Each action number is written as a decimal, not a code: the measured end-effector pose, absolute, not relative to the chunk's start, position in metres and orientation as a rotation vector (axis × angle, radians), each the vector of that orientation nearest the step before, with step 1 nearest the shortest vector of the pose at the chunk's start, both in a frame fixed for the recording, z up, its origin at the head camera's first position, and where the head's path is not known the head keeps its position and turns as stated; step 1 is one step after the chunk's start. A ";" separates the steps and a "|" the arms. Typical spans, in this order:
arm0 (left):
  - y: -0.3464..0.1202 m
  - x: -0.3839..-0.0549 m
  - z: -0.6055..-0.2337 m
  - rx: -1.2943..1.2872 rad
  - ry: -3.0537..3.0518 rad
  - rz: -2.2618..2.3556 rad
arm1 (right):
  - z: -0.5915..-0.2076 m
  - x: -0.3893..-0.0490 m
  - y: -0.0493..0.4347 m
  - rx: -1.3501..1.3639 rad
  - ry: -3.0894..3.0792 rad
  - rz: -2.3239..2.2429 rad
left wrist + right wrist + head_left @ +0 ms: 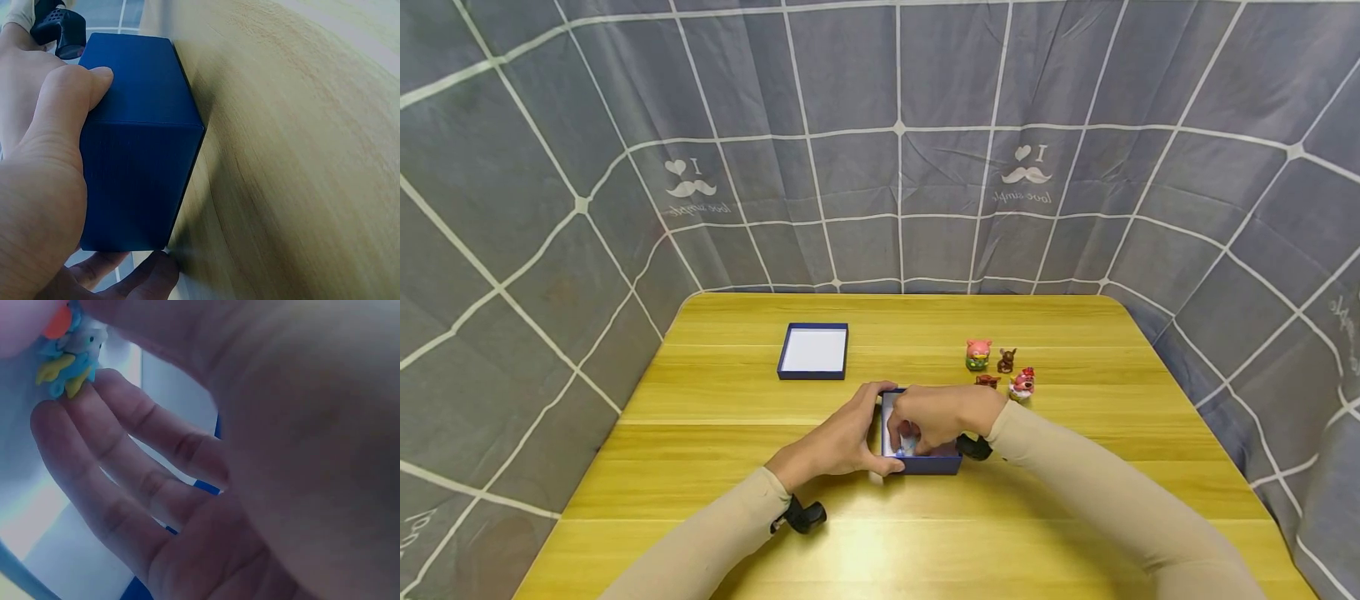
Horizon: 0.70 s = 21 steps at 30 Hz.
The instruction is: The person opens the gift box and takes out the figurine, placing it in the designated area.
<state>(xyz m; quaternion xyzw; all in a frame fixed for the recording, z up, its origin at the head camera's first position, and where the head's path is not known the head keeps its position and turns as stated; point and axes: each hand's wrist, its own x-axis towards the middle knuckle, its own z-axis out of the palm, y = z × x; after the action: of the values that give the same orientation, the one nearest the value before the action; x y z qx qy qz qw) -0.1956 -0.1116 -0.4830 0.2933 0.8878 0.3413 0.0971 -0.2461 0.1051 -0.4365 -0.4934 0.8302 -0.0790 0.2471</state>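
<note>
An open blue box (931,465) with a pale interior stands on the table. My left hand (842,437) grips it from the left, thumb on the near wall and fingers at the far corner; the left wrist view shows the thumb pressed on the dark blue side (140,181). Inside the box, my right hand (936,414) reaches down and pinches a small toy figurine (74,359) in light blue, white and yellow with an orange round part. Its fingertips (50,415) are at the figurine's lower edge, and the hand hides part of the toy from above.
A shallow blue box lid (812,350), white inside, lies at the back left. Right of the box stand several small figurines: a pink and green one (977,355), a brown one (1007,360), a red-brown one (987,381) and a pink-red one (1022,384). Grey grid-patterned curtains surround the wooden table (715,450).
</note>
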 end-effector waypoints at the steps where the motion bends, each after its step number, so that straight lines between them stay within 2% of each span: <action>1: -0.111 -0.196 -0.483 0.872 2.632 1.008 | -0.437 -0.246 0.105 -1.341 2.267 -0.218; 21: -0.110 -0.193 -0.481 0.875 2.645 1.009 | -0.434 -0.244 0.115 -1.329 2.361 -0.333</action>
<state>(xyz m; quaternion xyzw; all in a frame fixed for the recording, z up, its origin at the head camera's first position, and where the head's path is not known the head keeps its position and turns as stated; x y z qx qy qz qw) -0.1928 -0.1097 -0.4807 0.2940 0.8891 0.3392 0.0891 -0.2440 0.1152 -0.4339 -0.4766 0.8466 -0.1194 0.2044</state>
